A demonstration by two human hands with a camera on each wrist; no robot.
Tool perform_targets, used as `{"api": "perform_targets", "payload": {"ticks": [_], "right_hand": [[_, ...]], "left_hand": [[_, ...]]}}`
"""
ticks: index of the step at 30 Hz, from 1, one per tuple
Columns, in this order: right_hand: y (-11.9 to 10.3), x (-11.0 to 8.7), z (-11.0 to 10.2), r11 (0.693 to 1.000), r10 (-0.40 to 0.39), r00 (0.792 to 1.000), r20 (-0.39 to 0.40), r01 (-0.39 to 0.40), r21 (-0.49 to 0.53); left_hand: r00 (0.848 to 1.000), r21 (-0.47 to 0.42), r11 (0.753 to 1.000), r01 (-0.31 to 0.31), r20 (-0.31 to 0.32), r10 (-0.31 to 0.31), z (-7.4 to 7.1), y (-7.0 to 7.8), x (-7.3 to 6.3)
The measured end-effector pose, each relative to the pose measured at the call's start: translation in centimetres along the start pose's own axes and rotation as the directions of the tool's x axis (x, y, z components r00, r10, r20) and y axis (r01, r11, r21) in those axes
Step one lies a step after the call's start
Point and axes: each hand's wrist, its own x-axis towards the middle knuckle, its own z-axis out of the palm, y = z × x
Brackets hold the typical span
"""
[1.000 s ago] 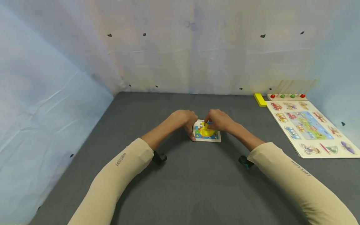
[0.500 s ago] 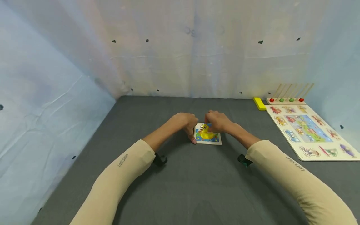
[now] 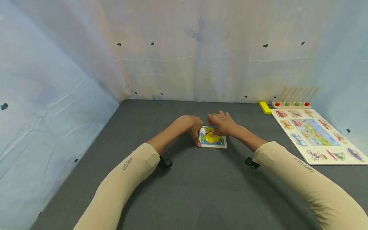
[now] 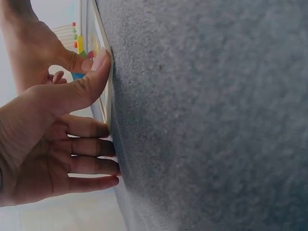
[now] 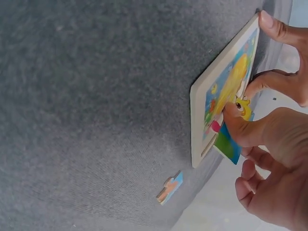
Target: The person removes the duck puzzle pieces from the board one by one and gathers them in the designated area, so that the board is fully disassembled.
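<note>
A small wooden jigsaw board (image 3: pixel 212 146) with a yellow duck picture lies flat on the dark table. My left hand (image 3: pixel 192 127) holds the board's left edge, its thumb at the near corner and index finger toward the far corner. My right hand (image 3: pixel 222 124) is over the board's far right part. In the right wrist view, its thumb and fingers pinch a blue-green jigsaw piece (image 5: pixel 228 148) with part of the duck's head, tilted up from the board. One loose jigsaw piece (image 5: pixel 171 187) lies on the table beyond the board; the right hand hides it in the head view.
At the right lies a large picture peg board (image 3: pixel 302 156). Behind it stands a wooden rack of sticks (image 3: pixel 296 105) with red and green beads. A yellow block (image 3: pixel 265 108) sits beside them. Fabric walls (image 3: pixel 184 76) border the table at the back and sides.
The head view has tilted slightly, shifting the scene down. My right hand has moved a little left over the board, with its fingers lifted somewhat. My left hand keeps its place on the edge.
</note>
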Motion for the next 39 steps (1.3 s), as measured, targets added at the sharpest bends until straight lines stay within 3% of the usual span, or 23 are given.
{"api": "perform_targets", "payload": {"ticks": [7,12,17,21,26,31,34,39], "right_hand": [[-0.1,0.1,-0.4,0.998,-0.047,0.998,0.048,0.045,0.040],[1.0,0.2,-0.5,0.986,-0.075,0.991,0.113,0.056,0.158],[2.7,0.5,-0.3,0.951,-0.152,0.984,0.088,0.122,0.283],[3.3,0.9,-0.1,0.942,-0.124,0.987,0.104,0.084,0.324],[2.8,1.2,-0.3,0.956,-0.084,0.983,0.165,0.033,0.293],[2.2,1.0,-1.1,0.962,-0.070,0.979,0.190,0.016,0.274],[2.1,0.9,-1.2,0.958,-0.082,0.983,0.163,0.033,0.284],[2.2,0.5,-1.4,0.940,-0.086,0.996,0.005,0.079,0.332]], "left_hand": [[1.000,0.003,1.000,-0.010,0.006,0.010,0.1,-0.1,-0.5],[1.000,-0.003,1.000,0.002,0.000,-0.002,0.0,0.2,-0.4],[1.000,0.005,1.000,0.015,-0.018,-0.015,-0.2,0.2,-0.4],[1.000,0.012,1.000,0.009,-0.021,-0.009,-0.2,0.1,-0.4],[1.000,0.038,0.999,0.006,0.008,-0.006,-0.1,0.2,-0.2],[1.000,0.037,0.999,-0.003,-0.012,0.003,-0.1,0.2,-0.3],[1.000,0.036,0.999,-0.010,-0.017,0.011,0.0,0.2,-0.3],[1.000,0.035,0.999,-0.012,-0.012,0.012,0.2,0.0,-0.3]]}}
